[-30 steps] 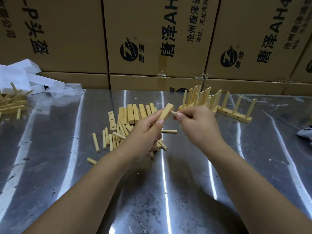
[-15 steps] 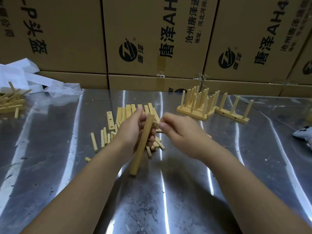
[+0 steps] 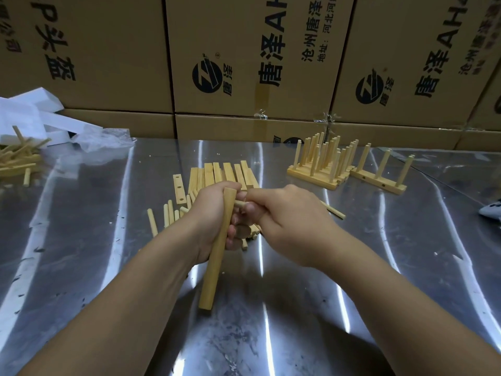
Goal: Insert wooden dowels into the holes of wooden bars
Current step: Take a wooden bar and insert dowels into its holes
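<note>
Your left hand (image 3: 214,221) has its grip clamped around a long pale wooden bar (image 3: 217,256). The bar stands steeply tilted, its upper end above your knuckles and its lower end down by the shiny steel counter (image 3: 298,308) nearer you. Your right hand (image 3: 287,226) pinches a short round wooden dowel (image 3: 240,204), held sideways with its end against the side of the bar near the top. Your fingers hide whether it sits in a hole.

Right behind your hands lies a row of flat wooden bars (image 3: 225,173), one drilled bar (image 3: 179,188) just to its left. Loose dowels (image 3: 168,215) are scattered under and left of your left hand, and one single dowel (image 3: 334,211) lies just right of your right hand.

Farther right stand finished bars crowded with upright dowels (image 3: 322,161), and beside them a bar with three upright dowels (image 3: 379,180). At the far left is a heap of wooden sticks (image 3: 16,161) by white paper and clear plastic wrap (image 3: 67,131). Printed brown cardboard boxes (image 3: 244,63) wall off the back of the counter.
</note>
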